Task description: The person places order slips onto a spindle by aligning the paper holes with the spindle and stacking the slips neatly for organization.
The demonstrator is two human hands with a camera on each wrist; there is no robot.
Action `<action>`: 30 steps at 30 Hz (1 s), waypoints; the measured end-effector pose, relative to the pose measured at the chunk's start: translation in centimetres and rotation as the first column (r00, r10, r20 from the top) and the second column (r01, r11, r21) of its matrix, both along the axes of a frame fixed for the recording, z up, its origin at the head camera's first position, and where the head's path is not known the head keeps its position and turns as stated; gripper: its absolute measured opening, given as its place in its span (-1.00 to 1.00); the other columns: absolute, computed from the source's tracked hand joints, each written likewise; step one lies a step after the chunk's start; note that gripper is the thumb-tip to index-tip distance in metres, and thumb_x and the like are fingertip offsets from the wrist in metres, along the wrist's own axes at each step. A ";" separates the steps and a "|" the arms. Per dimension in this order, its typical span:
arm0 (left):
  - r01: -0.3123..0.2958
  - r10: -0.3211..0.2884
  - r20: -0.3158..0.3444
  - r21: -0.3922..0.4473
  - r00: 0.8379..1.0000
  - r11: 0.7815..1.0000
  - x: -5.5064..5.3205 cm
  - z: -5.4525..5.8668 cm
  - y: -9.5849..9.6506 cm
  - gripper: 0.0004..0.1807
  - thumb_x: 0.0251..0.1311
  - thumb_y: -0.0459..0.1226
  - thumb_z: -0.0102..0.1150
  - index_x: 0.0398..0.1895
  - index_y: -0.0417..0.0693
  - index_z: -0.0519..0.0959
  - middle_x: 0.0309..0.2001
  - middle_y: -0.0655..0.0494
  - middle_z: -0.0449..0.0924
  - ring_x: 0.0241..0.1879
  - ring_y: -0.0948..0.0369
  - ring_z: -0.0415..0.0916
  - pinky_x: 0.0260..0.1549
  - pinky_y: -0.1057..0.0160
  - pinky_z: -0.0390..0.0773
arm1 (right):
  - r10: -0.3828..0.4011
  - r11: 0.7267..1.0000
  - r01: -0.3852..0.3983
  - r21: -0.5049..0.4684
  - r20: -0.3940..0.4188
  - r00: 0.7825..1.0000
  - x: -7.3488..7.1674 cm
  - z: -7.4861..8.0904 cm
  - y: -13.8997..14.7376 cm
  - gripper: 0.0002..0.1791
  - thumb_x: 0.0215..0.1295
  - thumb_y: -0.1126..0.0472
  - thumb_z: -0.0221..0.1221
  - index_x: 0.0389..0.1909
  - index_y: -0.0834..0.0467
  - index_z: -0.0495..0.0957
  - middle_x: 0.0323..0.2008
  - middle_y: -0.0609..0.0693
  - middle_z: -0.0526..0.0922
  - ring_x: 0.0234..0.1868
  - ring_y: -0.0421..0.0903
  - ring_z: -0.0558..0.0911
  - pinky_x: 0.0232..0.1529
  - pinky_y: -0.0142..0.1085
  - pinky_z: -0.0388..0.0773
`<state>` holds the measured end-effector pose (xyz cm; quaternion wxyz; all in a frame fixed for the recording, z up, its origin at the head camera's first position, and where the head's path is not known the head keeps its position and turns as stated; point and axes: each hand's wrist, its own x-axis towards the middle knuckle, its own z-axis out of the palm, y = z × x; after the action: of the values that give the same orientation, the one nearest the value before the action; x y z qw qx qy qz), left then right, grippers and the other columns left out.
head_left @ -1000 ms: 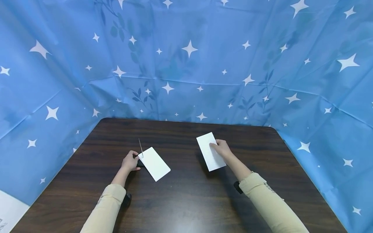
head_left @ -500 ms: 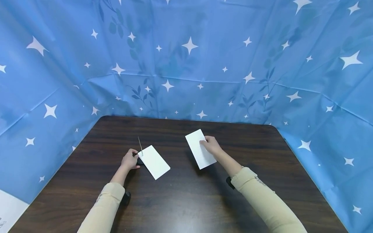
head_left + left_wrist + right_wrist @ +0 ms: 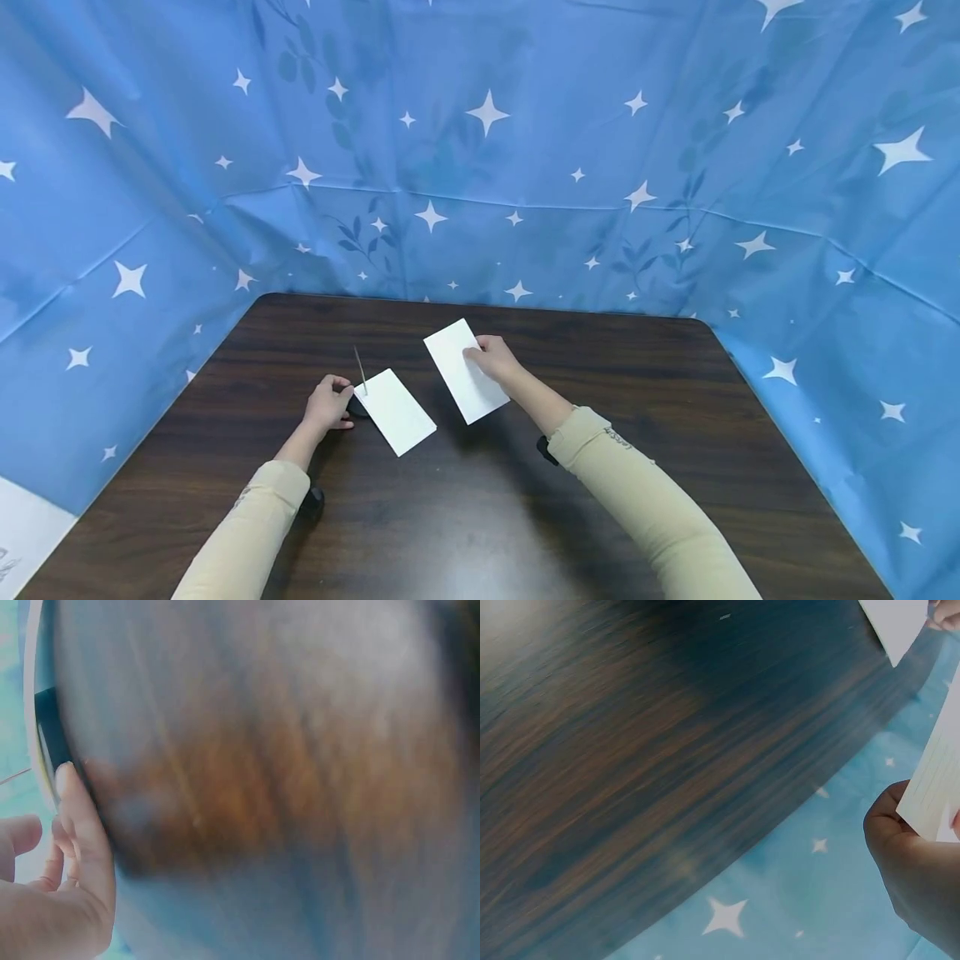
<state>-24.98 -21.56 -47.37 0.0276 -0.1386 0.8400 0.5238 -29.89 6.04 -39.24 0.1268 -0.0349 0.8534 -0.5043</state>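
Left of centre on the table stands a bill spike (image 3: 357,407), its round black base showing beside a stack of white paper slips (image 3: 396,414) that the thin rod pierces near one corner. My left hand (image 3: 324,407) has its fingers and thumb about the edge of this base; in the left wrist view a fingertip meets the black base (image 3: 52,727). My right hand (image 3: 497,360) pinches a loose white paper slip (image 3: 459,371) by its right edge, above the table and right of the stack. Faint ruled lines show on this slip (image 3: 937,780) in the right wrist view.
Everything rests on a dark wood-grain table (image 3: 450,517) with rounded far corners. Blue cloth (image 3: 487,167) with white stars hangs behind it and at both sides. A white sheet-like surface (image 3: 26,533) shows beyond the table's left edge.
My right hand has carried its slip leftward, toward the spiked stack. My left hand has shifted very slightly left while staying at the base. The spike and stack have kept their place.
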 end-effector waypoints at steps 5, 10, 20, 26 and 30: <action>-0.005 0.001 -0.060 -0.073 0.998 0.997 -0.3 1.6 -0.1 -0.67 0.38 -0.28 -0.20 0.02 -0.40 0.35 -0.16 -0.34 0.42 -0.55 0.24 0.44 -0.63 0.37 0.65 | 0.028 0.999 -0.028 -0.021 -0.010 1.000 0.3 0.2 -2.3 -0.72 0.34 0.23 0.03 -0.07 0.32 0.55 -0.27 0.15 0.55 -0.32 -0.11 0.39 -0.37 -0.39 0.28; -0.008 0.000 -0.157 -0.050 0.988 0.999 -1.3 4.4 0.0 -0.66 0.41 -0.27 -0.20 0.00 -0.41 0.42 -0.39 -0.14 0.49 -0.61 0.35 0.39 -0.61 0.44 0.63 | 0.056 0.997 -0.057 -0.053 -0.020 0.998 0.7 0.8 -4.8 -0.71 0.33 0.25 0.03 -0.06 0.33 0.55 -0.20 0.18 0.59 -0.32 -0.12 0.43 -0.38 -0.40 0.33; 0.029 -0.025 -0.218 0.015 0.976 0.999 -0.8 7.9 0.3 -0.45 0.49 -0.08 -0.42 0.02 -0.43 0.41 -0.52 0.17 0.36 -0.61 0.40 0.36 -0.58 0.46 0.61 | 0.077 0.991 -0.080 -0.108 -0.035 0.996 0.6 1.8 -8.6 -0.73 0.30 0.27 0.04 -0.10 0.34 0.57 -0.21 0.17 0.61 -0.34 -0.13 0.44 -0.41 -0.42 0.35; 0.045 -0.044 -0.219 0.000 0.975 0.999 -0.1 8.1 1.1 -0.39 0.44 0.03 -0.31 -0.02 -0.40 0.44 -0.46 0.12 0.44 -0.57 0.35 0.39 -0.57 0.43 0.63 | 0.089 0.992 -0.091 -0.083 -0.030 0.996 0.4 0.9 -9.2 -0.78 0.30 0.29 0.05 -0.19 0.37 0.57 -0.45 0.04 0.48 -0.43 -0.15 0.35 -0.50 -0.43 0.25; 0.006 -0.002 -0.230 0.017 0.973 1.000 0.2 8.1 1.0 -0.45 0.37 0.03 -0.10 -0.06 -0.37 0.47 -0.42 0.08 0.46 -0.58 0.36 0.41 -0.57 0.46 0.62 | 0.107 0.990 -0.109 -0.094 -0.030 0.994 0.4 1.0 -10.0 -0.76 0.29 0.27 0.06 -0.17 0.35 0.58 -0.40 0.08 0.54 -0.42 -0.16 0.40 -0.48 -0.45 0.33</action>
<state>-24.79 -20.52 -39.32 -0.0678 -0.0750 0.8333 0.5436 -29.54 -3.96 -38.25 0.1415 -0.0934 0.8267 -0.5365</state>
